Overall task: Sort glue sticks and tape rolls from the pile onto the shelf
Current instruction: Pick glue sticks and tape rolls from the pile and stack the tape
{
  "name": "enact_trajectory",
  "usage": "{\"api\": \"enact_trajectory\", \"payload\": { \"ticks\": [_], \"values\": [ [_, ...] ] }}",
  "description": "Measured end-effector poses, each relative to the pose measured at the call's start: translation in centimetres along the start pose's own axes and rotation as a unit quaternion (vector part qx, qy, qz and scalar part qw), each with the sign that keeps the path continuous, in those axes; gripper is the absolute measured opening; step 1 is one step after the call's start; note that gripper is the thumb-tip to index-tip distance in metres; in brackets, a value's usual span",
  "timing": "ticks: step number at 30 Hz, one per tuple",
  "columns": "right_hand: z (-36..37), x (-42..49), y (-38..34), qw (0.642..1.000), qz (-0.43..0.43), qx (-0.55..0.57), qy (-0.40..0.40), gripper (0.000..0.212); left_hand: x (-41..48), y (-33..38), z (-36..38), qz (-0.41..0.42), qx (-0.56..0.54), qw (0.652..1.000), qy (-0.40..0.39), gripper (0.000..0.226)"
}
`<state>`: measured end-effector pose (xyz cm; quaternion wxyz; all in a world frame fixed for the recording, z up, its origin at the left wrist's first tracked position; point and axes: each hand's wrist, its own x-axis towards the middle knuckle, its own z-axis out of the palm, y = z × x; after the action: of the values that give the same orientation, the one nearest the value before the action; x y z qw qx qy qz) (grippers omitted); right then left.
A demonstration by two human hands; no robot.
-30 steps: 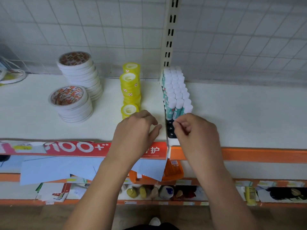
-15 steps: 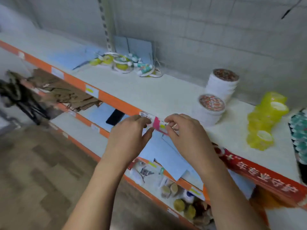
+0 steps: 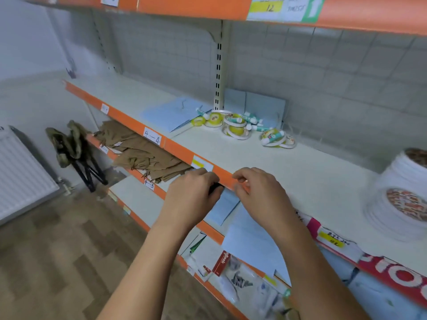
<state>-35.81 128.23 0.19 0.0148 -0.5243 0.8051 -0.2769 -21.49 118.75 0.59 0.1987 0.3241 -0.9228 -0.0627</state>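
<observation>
The pile of mixed tape rolls [image 3: 233,130] and teal-and-white glue sticks [image 3: 251,120] lies at the back of the white shelf [image 3: 231,155], beside the upright post. A smaller clump of rolls with a glue stick [image 3: 277,138] sits just right of it. Two stacks of white tape rolls [image 3: 403,209] stand at the far right. My left hand [image 3: 193,195] and my right hand [image 3: 260,192] hover side by side at the shelf's orange front edge, short of the pile. Their fingers are loosely curled, and I see nothing held in either.
Blue paper sheets [image 3: 171,112] lie left of the pile, and more hang over the edge below my hands. An upper shelf [image 3: 184,6] overhangs. Brown paper [image 3: 143,153] fills the lower shelf. A folded camouflage stool [image 3: 74,155] and a radiator [image 3: 20,174] stand at the left.
My view has swung left, away from the sorted glue sticks and yellow tape. Both hands left the glue stick row and now hang at the shelf edge, with the pile closer ahead.
</observation>
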Motion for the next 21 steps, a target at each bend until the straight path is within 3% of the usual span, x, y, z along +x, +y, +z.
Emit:
{"api": "enact_trajectory", "payload": {
  "ticks": [14,21],
  "values": [
    [1.9,12.0,4.3,0.997,0.066,-0.041,0.010,0.018,14.2,-3.8,5.3,0.051,-0.061,0.996,-0.035,0.027],
    [1.3,15.9,7.9,0.982,0.149,-0.088,0.079,0.023,21.4,-4.4,8.8,0.128,-0.093,0.985,-0.069,0.026]
  ]
}}
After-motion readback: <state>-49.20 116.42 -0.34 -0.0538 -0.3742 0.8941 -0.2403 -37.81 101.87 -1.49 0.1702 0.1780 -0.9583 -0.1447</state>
